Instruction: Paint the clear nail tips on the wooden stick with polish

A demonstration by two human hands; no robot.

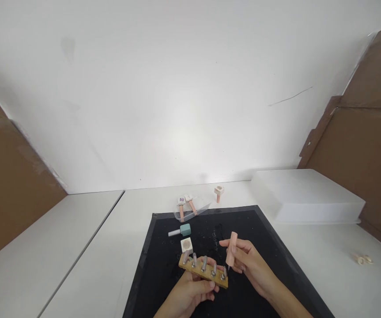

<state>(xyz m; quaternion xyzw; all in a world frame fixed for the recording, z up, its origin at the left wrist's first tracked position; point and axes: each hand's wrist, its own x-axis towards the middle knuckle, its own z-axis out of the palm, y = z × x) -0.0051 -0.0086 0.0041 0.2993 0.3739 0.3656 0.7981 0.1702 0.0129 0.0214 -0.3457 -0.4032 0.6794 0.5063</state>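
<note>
My left hand [198, 289] is closed around a yellow-brown strip [206, 270] that carries several clear false nail tips [204, 263] on small metal knobs. In my right hand [246, 260] is a pink nail polish brush cap [231, 249], pinched between thumb and fingers. Its thin dark brush points down at the strip's right end; I cannot tell if it touches the nail tip there. Just behind the strip's left end stands a square white bottle [186, 245], partly covered by a nail tip. A teal nail polish bottle [185, 229] with a pale cap lies on its side beyond it.
A black mat [164, 265] covers the white table [100, 265]. Behind it, pink-capped bottles [181, 210] lie in a clear tray [205, 206], with another bottle [219, 192] to their right. A translucent white box [316, 212] and small pale rings [362, 259] sit at right.
</note>
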